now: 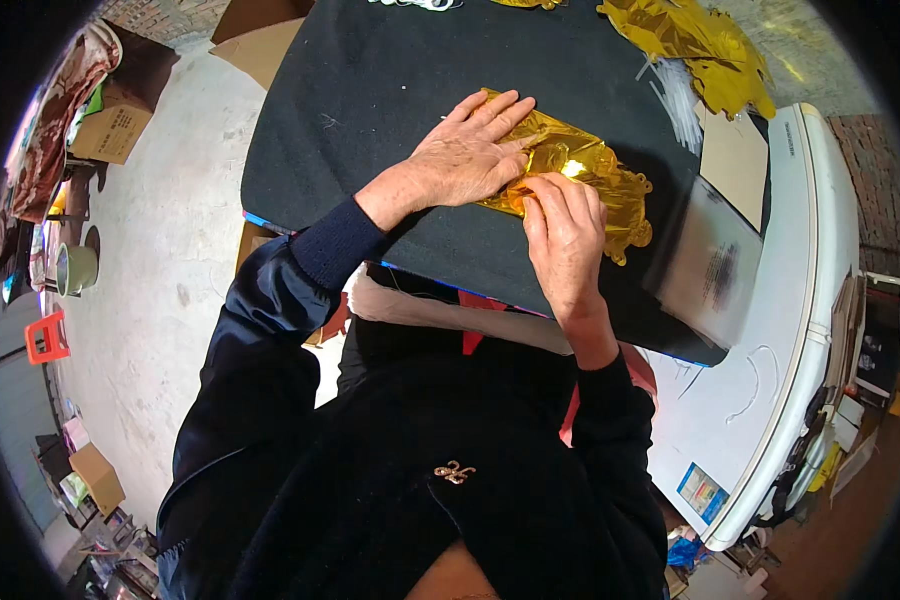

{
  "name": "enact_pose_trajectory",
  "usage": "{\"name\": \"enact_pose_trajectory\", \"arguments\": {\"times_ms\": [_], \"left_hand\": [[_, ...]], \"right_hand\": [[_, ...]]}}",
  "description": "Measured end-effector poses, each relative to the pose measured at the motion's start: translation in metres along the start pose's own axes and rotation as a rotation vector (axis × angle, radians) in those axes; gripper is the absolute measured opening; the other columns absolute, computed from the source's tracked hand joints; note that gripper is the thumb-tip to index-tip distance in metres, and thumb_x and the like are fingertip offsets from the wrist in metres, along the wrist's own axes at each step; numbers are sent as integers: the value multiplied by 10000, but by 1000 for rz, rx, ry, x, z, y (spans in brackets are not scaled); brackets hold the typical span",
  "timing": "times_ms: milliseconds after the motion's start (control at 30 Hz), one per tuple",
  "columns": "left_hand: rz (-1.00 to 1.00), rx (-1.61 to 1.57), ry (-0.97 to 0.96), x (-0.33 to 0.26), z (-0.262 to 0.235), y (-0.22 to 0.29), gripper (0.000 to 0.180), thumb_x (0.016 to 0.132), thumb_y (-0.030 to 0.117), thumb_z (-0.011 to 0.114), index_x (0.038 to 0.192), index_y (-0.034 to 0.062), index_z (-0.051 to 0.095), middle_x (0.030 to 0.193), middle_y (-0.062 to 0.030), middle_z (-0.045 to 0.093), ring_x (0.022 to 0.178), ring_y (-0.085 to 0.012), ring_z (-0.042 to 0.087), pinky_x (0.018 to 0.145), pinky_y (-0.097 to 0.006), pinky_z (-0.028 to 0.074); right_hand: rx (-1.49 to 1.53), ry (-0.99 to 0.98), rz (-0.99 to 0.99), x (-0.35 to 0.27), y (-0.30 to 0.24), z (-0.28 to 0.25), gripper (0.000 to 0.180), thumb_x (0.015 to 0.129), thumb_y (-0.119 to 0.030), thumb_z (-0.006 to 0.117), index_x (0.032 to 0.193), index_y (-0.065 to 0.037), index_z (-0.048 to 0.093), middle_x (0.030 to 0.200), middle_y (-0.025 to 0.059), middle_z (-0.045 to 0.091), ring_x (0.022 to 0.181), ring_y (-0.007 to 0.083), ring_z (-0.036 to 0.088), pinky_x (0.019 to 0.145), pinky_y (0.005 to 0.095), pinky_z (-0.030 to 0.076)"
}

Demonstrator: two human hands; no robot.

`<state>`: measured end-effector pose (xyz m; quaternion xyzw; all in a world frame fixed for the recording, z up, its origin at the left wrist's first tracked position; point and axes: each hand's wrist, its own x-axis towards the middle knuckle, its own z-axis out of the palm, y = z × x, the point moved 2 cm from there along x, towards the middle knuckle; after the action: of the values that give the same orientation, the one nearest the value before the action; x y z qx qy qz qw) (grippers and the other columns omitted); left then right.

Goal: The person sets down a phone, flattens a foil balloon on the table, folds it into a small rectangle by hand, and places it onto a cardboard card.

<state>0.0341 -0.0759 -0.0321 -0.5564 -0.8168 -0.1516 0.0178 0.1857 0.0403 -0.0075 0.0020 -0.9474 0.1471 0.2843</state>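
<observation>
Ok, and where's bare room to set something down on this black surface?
The widest bare patch of the black surface lies left of the left hand, bar a few specks; a smaller one lies between the gold foil under that hand and the pale strips. The right side is crowded with those strips, a beige card and translucent plastic.

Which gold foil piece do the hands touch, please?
The foil piece nearest the person: left hand flat on it, right hand touching it. The other pieces lie farther away, untouched.

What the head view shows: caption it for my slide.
Left hand spread on gold foil, right hand touching it, atop a black-covered table.
</observation>
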Motion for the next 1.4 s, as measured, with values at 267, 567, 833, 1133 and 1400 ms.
{"name": "enact_pose_trajectory", "arguments": {"times_ms": [267,567,833,1133,1400], "left_hand": [[5,-1,38,0,3,0,666,1101,484,161,1480,116,567,1690,-111,269,1579,-256,171,1306,-422,74],[23,11,104,0,6,0,671,1105,497,164,1467,118,582,1685,-110,279,1576,-247,184,1304,-426,93],[9,61,83,-1,1,3,613,1100,416,200,1474,105,573,1676,-116,304,1569,-250,210,1300,-422,111],[-13,-9,91,-1,5,1,690,1094,495,117,1505,130,535,1687,-108,276,1574,-249,192,1307,-420,88],[-11,20,24,-3,1,1,730,1072,549,70,1541,177,489,1693,-102,262,1579,-250,175,1314,-421,72]], "right_hand": [[-26,87,-39,-2,-4,-9,331,789,0,792,1104,-90,747,1246,82,590,1153,302,544,999,420,455],[-98,67,-177,3,-4,-17,371,711,-91,865,1060,-155,758,1289,63,586,1263,322,479,1072,448,360],[-7,-20,-144,2,8,-6,254,757,-115,840,984,-125,727,1093,36,635,1135,269,535,985,431,372],[3,-61,26,12,10,2,165,830,-173,794,821,-113,641,918,73,564,954,321,551,847,471,416],[11,-122,118,13,12,4,196,820,-190,798,864,-118,621,953,77,567,991,328,560,884,480,428]]}}
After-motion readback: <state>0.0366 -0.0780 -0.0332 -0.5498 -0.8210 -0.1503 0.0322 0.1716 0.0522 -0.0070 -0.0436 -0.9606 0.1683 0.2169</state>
